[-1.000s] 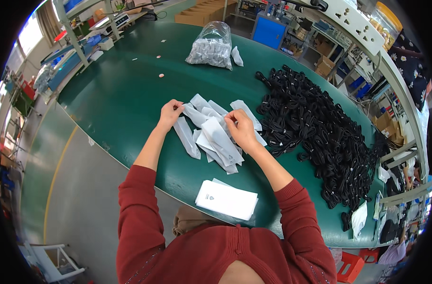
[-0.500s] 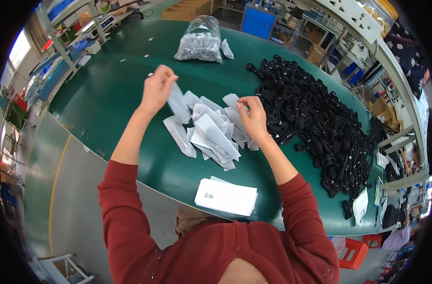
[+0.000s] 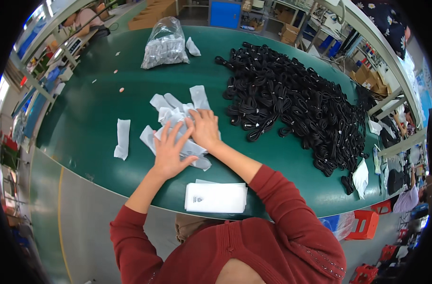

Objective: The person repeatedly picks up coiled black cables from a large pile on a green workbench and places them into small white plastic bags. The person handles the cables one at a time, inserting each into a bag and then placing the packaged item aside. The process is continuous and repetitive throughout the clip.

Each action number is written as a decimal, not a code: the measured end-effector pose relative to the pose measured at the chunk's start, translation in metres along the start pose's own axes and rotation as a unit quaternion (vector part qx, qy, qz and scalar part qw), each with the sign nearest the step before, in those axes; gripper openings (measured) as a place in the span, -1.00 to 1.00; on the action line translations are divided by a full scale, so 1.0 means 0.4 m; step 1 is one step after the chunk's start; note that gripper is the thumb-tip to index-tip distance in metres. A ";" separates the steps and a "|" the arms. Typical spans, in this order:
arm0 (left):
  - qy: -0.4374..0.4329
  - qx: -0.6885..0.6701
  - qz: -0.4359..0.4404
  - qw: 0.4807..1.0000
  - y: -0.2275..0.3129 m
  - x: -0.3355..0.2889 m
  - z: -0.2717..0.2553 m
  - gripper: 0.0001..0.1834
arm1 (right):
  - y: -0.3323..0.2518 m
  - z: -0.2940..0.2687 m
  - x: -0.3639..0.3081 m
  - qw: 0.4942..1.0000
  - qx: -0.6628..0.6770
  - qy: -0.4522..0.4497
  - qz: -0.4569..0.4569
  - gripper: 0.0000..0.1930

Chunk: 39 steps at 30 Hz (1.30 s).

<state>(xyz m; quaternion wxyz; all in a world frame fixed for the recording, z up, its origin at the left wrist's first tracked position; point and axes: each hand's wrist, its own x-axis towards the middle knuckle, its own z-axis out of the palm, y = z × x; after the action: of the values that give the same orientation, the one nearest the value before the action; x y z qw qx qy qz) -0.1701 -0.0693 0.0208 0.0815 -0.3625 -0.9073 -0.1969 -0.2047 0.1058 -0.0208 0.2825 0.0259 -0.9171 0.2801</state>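
A loose pile of white translucent pouches (image 3: 197,97) lies on the green table in front of me. Both hands rest on it, close together. My left hand (image 3: 171,154) is open, its fingers spread over the left side of the pile. My right hand (image 3: 205,130) lies flat and open on the right side, touching the pouches. One single pouch (image 3: 123,138) lies apart, to the left of the pile. Nearer to me, by the table's front edge, sits a neat stack of flat white pouches (image 3: 216,198) with a small dark print.
A big heap of coiled black cables (image 3: 291,99) covers the table's right part. At the back stand a clear plastic bag (image 3: 165,49) of grey pieces and a small white pouch (image 3: 193,46). A metal shelf frame (image 3: 396,80) rises at the right. A red stool (image 3: 364,224) stands below.
My left hand has let go of a pouch, and one now lies by itself at the left. Both hands have come down onto the pile. The view has shifted somewhat.
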 end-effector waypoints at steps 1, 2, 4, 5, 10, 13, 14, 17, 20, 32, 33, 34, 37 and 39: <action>0.021 0.015 0.018 0.999 -0.032 0.001 0.006 -0.05 | -0.012 0.020 0.015 1.000 0.013 0.003 0.016 -0.55; 0.042 0.030 0.036 0.998 -0.065 0.002 0.010 -0.06 | -0.024 0.039 0.031 0.999 0.025 0.006 0.031 -0.56; 0.082 0.047 0.056 0.994 -0.129 0.015 0.013 -0.09 | -0.039 0.083 0.067 0.995 0.081 0.002 0.054 -0.56; 0.085 0.053 0.057 0.993 -0.157 0.030 0.010 -0.10 | -0.038 0.104 0.095 0.991 0.122 -0.003 0.062 -0.55; 0.089 0.097 0.059 0.990 -0.278 0.087 -0.003 -0.14 | 0.044 0.092 0.220 0.970 0.218 -0.105 0.005 -0.47; 0.093 0.087 0.052 0.990 -0.317 0.102 -0.003 -0.14 | 0.125 -0.042 0.282 0.989 -0.147 0.007 -0.019 -0.49; 0.094 0.075 0.055 0.991 -0.318 0.110 -0.002 -0.13 | 0.179 -0.081 0.287 0.969 -0.247 0.003 0.014 -0.42; 0.094 0.073 0.052 0.992 -0.308 0.117 -0.001 -0.14 | 0.314 -0.165 0.245 0.910 -0.344 -0.211 0.098 -0.28; 0.107 0.097 0.054 0.988 -0.311 0.110 0.003 -0.14 | 0.328 -0.215 0.170 0.917 -0.327 -0.230 0.021 -0.29; 0.085 0.019 0.121 0.989 -0.082 -0.145 -0.020 -0.40 | 0.335 -0.514 -0.149 0.967 -0.148 -0.147 -0.147 -0.49; 0.109 -0.001 0.124 0.986 -0.072 -0.156 -0.020 -0.46 | 0.319 -0.536 -0.156 0.968 -0.163 -0.125 -0.146 -0.52; 0.219 0.005 0.110 0.970 -0.054 -0.150 -0.021 -0.64 | 0.311 -0.546 -0.160 0.961 -0.188 -0.072 -0.189 -0.58; 0.209 -0.145 -0.093 0.963 -0.026 -0.178 -0.011 -0.81 | 0.320 -0.542 -0.187 0.962 -0.217 -0.054 -0.158 -0.62; 0.231 -0.155 -0.010 0.961 0.032 -0.168 -0.006 -0.90 | 0.323 -0.532 -0.182 0.946 -0.289 0.002 -0.144 -0.65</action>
<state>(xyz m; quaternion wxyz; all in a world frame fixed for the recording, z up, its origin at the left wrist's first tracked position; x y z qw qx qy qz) -0.1126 -0.1038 0.0072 0.2297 -0.3066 -0.8256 -0.4142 -0.0630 0.3188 0.0215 0.3168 0.0741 -0.9447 -0.0405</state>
